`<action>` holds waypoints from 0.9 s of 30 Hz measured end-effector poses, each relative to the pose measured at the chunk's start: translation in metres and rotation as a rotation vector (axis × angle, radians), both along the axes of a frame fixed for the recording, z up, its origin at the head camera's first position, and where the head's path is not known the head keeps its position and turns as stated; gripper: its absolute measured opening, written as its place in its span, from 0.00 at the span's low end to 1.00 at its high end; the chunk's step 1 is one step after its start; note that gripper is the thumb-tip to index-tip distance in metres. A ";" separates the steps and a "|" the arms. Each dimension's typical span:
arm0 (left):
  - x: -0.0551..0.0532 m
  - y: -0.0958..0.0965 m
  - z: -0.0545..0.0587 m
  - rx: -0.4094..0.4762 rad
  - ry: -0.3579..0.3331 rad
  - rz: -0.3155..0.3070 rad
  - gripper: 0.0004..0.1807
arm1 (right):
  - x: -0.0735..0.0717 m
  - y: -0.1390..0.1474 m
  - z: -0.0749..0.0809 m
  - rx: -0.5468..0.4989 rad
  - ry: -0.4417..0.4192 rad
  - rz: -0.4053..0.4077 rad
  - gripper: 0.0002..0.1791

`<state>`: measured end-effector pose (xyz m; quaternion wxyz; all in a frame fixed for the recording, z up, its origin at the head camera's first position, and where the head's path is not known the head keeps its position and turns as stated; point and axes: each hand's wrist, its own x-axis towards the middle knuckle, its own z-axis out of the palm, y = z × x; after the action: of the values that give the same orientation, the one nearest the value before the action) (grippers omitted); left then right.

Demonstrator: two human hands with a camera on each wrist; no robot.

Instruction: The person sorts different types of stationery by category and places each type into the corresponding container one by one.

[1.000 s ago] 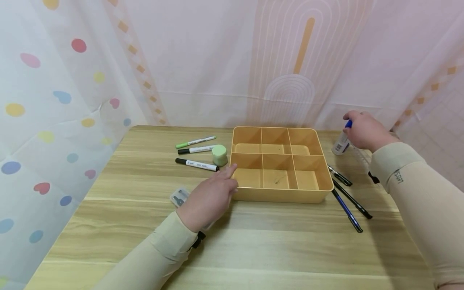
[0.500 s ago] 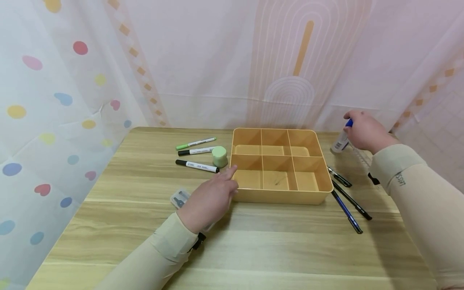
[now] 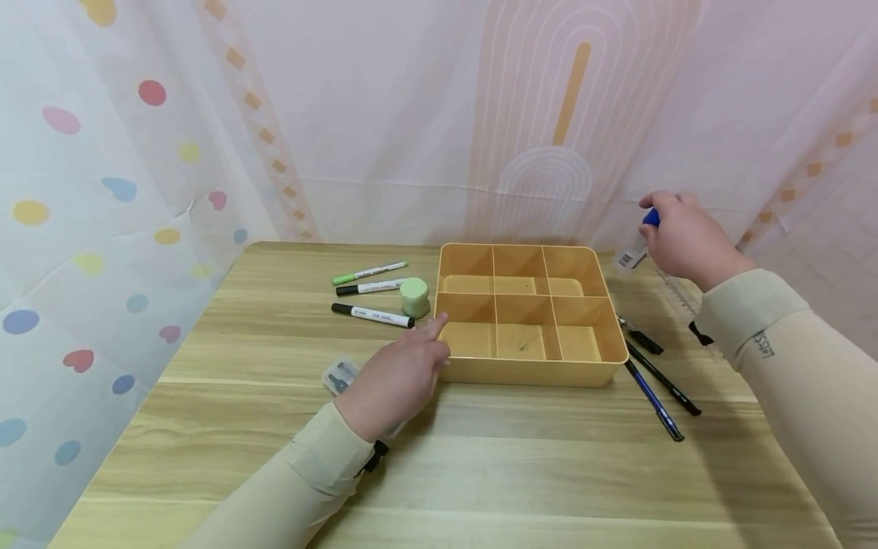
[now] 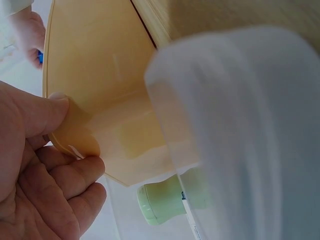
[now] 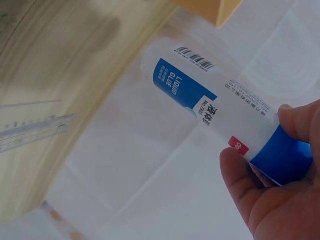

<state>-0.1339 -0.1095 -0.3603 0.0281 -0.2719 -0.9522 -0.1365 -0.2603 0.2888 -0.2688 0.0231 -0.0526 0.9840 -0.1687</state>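
At the front left corner of the yellow six-compartment organizer box (image 3: 535,372), my left hand (image 3: 394,381) holds the wall between thumb and fingers. The left wrist view shows the thumb (image 4: 47,112) on one face of the box and curled fingers round its corner. My right hand (image 3: 693,240) grips the blue cap of a white liquid glue bottle (image 5: 210,107), held tilted beyond the box's back right corner. Its bottom end points toward the box. All the compartments in the head view hold no objects. Under the left wrist lies a clear plastic case (image 3: 338,375), partly hidden.
Left of the box lie a green marker (image 3: 370,272) and two black-capped markers (image 3: 373,315), beside a light green waisted object (image 3: 414,297). Several pens (image 3: 655,400) lie to its right. A clear ruler (image 3: 679,297) is partly under the right forearm. A curtain hangs behind the table.
My right hand has raised the glue bottle from the table and moved it slightly left, tilting it more. The left hand stays at the box corner.
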 end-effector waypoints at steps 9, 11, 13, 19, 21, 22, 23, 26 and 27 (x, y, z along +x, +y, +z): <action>-0.002 -0.001 -0.002 -0.005 0.005 0.002 0.11 | 0.007 -0.017 0.012 -0.034 0.075 0.013 0.29; -0.002 -0.001 -0.002 -0.005 0.006 0.002 0.11 | 0.008 -0.020 0.014 -0.043 0.091 0.015 0.29; -0.002 -0.001 -0.002 -0.007 0.005 0.003 0.11 | 0.009 -0.023 0.015 -0.056 0.109 0.023 0.29; -0.003 0.000 -0.001 -0.010 0.003 0.001 0.12 | 0.012 -0.031 0.016 -0.084 0.145 0.061 0.29; -0.003 0.000 -0.001 -0.008 0.002 -0.001 0.11 | 0.013 -0.034 0.016 -0.091 0.152 0.072 0.28; -0.003 0.000 -0.001 -0.008 0.001 -0.002 0.11 | 0.014 -0.036 0.016 -0.097 0.154 0.079 0.28; -0.003 0.000 -0.001 -0.007 0.001 -0.002 0.11 | 0.014 -0.037 0.016 -0.102 0.156 0.084 0.27; -0.003 0.000 -0.001 -0.002 0.002 -0.001 0.11 | 0.016 -0.041 0.016 -0.104 0.161 0.102 0.26; -0.003 0.000 -0.001 0.000 0.004 -0.002 0.12 | 0.017 -0.042 0.015 -0.106 0.158 0.107 0.26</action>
<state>-0.1368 -0.1094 -0.3616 0.0298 -0.2732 -0.9518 -0.1359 -0.2438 0.2464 -0.2536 -0.0483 -0.1194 0.9683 -0.2143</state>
